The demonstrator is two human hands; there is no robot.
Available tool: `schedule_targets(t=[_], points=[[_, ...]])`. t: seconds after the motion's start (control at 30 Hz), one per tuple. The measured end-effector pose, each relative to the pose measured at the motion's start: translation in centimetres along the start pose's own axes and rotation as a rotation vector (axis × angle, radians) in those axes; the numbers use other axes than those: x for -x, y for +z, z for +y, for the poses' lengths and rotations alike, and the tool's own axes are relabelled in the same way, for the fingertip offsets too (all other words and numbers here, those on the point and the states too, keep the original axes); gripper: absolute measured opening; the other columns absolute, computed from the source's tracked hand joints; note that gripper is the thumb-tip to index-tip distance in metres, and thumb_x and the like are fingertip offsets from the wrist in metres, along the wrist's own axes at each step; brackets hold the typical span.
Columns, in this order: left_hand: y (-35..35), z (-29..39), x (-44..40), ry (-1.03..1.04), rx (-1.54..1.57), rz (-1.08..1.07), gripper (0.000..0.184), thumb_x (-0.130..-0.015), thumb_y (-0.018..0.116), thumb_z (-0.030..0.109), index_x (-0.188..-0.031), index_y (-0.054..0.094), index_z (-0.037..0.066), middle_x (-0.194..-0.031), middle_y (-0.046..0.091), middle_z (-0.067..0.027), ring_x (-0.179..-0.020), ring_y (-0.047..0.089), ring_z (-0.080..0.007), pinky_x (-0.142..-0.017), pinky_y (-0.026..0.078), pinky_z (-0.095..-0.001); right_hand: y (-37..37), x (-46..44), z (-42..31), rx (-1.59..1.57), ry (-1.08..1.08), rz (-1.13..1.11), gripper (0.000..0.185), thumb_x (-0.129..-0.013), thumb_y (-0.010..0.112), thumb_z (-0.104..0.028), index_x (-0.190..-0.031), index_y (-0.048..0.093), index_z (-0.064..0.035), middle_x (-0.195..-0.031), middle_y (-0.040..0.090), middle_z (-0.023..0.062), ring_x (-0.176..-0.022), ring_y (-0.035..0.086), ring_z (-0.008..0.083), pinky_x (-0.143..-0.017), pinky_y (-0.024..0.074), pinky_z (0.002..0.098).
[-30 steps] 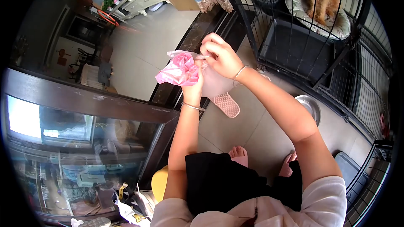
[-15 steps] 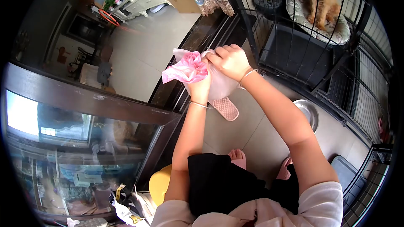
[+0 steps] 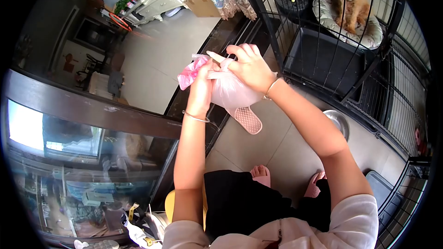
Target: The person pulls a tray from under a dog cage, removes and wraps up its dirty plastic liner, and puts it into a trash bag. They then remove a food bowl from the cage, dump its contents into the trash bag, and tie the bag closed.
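A translucent white plastic bag (image 3: pixel 233 91) hangs puffed out between my two hands. My left hand (image 3: pixel 201 88) is closed on the gathered neck of the bag, its index finger pointing toward the right hand. Crumpled pink plastic (image 3: pixel 187 76) sticks out on the left side of this hand. With thumb and fingers bent, my right hand (image 3: pixel 253 70) grips a twisted strip of the bag's top. Part of the neck is hidden by the fingers. Beneath the bag a loose pink slipper (image 3: pixel 248 120) lies on the tiles.
A black wire cage (image 3: pixel 323 64) with a brown dog (image 3: pixel 353 11) on a round bed stands at upper right. A metal bowl (image 3: pixel 338 123) is beside it. A dark door threshold (image 3: pixel 210 46) runs past my hands. A yellow stool-like object (image 3: pixel 170 205) is at lower left.
My left hand has shifted left and turned, so less pink plastic shows. The right fingers have moved from the bunched top to a strip, and the bag's neck is drawn between both hands.
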State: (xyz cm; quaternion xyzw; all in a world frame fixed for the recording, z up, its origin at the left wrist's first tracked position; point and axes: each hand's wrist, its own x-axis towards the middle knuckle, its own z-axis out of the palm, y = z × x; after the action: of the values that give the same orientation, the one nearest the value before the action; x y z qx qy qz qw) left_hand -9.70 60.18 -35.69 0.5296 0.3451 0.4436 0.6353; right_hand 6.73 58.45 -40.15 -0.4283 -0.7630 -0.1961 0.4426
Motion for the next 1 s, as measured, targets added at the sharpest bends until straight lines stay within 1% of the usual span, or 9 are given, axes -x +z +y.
schedule_targets(t=[0.1, 0.17, 0.2, 0.27, 0.4, 0.5, 0.63, 0.87, 1.0], points=[[-0.1, 1.2, 0.1, 0.019, -0.094, 0.003, 0.022, -0.089, 0.049, 0.025, -0.081, 0.056, 0.005, -0.083, 0.056, -0.0019, -0.082, 0.052, -0.0129, -0.077, 0.038, -0.0272, -0.9, -0.5, 0.8, -0.112, 0.011, 0.016, 0.045, -0.078, 0.051, -0.018, -0.121, 0.053, -0.0295, -0.109, 0.047, 0.0048, -0.096, 0.044, 0.0229, -0.083, 0.0357, 0.0345], [0.4, 2.7, 0.5, 0.385, -1.055, 0.120, 0.028, -0.089, 0.049, 0.028, -0.086, 0.058, 0.001, -0.083, 0.059, -0.0032, -0.077, 0.054, -0.0152, -0.077, 0.039, -0.0288, -1.0, -0.7, 0.6, -0.174, 0.076, 0.022, 0.040, -0.079, 0.052, -0.020, -0.117, 0.057, -0.0314, -0.122, 0.044, 0.0043, -0.098, 0.044, 0.0252, -0.089, 0.0353, 0.0355], [-0.2, 3.3, 0.3, 0.425, -1.212, 0.087, 0.030, -0.088, 0.054, 0.027, -0.093, 0.058, -0.002, -0.086, 0.061, -0.0046, -0.076, 0.057, -0.0166, -0.077, 0.041, -0.0288, -1.4, -1.0, 0.4, -0.173, 0.076, 0.025, 0.040, -0.079, 0.052, -0.020, -0.117, 0.057, -0.0314, -0.122, 0.044, 0.0043, -0.098, 0.044, 0.0252, -0.089, 0.0353, 0.0355], [-0.7, 3.9, -0.4, 0.109, -0.636, 0.030, 0.026, -0.085, 0.059, 0.021, -0.096, 0.058, -0.002, -0.088, 0.062, -0.0057, -0.081, 0.058, -0.0154, -0.076, 0.044, -0.0276, -2.2, -1.8, 0.1, -0.210, 0.013, 0.058, 0.039, -0.080, 0.053, -0.021, -0.117, 0.057, -0.0331, -0.134, 0.037, 0.0018, -0.101, 0.044, 0.0264, -0.091, 0.0353, 0.0356], [0.8, 8.1, 0.3, -0.225, -0.385, -0.053, 0.023, -0.084, 0.058, 0.010, -0.104, 0.056, -0.001, -0.092, 0.062, -0.0075, -0.078, 0.059, -0.0130, -0.069, 0.049, -0.0252, -3.0, -2.7, 0.0, -0.239, -0.009, 0.080, 0.036, -0.080, 0.055, -0.023, -0.114, 0.059, -0.0323, -0.140, 0.031, -0.0008, -0.102, 0.044, 0.0261, -0.091, 0.0356, 0.0348], [-0.5, 9.3, -0.4, -0.325, -0.286, -0.165, 0.023, -0.084, 0.056, 0.007, -0.105, 0.055, -0.002, -0.092, 0.062, -0.0084, -0.078, 0.060, -0.0130, -0.070, 0.050, -0.0244, -3.8, -3.1, -0.3, -0.340, -0.034, 0.079, 0.037, -0.074, 0.063, -0.022, -0.110, 0.062, -0.0303, -0.138, 0.034, 0.0051, -0.103, 0.043, 0.0302, -0.092, 0.0360, 0.0383], [-1.6, 9.7, -0.7, -0.411, -0.186, -0.275, 0.022, -0.086, 0.054, 0.006, -0.107, 0.053, -0.002, -0.094, 0.061, -0.0071, -0.082, 0.060, -0.0124, -0.072, 0.051, -0.0234, -4.1, -3.5, 0.1, -0.354, -0.127, 0.047, 0.034, -0.071, 0.064, -0.020, -0.104, 0.064, -0.0275, -0.138, 0.036, 0.0036, -0.101, 0.045, 0.0285, -0.090, 0.0365, 0.0375], [-1.0, 9.4, 0.4, -0.443, -0.059, -0.341, 0.028, -0.083, 0.052, -0.001, -0.110, 0.050, -0.008, -0.103, 0.058, -0.0142, -0.095, 0.058, -0.0187, -0.089, 0.046, -0.0301, -5.7, -3.9, -0.1, -0.350, -0.125, 0.064, 0.034, -0.066, 0.064, -0.014, -0.098, 0.068, -0.0272, -0.137, 0.038, 0.0011, -0.100, 0.047, 0.0263, -0.088, 0.0375, 0.0352], [0.3, 8.6, 1.6, -0.332, -0.022, -0.430, 0.038, -0.077, 0.052, -0.008, -0.114, 0.043, -0.009, -0.112, 0.054, -0.0172, -0.103, 0.054, -0.0214, -0.093, 0.043, -0.0308, -5.3, -3.4, 0.3, -0.365, -0.155, 0.069, 0.014, -0.063, 0.067, -0.015, -0.077, 0.068, -0.0163, -0.135, 0.041, 0.0009, -0.099, 0.047, 0.0261, -0.087, 0.0372, 0.0353]])
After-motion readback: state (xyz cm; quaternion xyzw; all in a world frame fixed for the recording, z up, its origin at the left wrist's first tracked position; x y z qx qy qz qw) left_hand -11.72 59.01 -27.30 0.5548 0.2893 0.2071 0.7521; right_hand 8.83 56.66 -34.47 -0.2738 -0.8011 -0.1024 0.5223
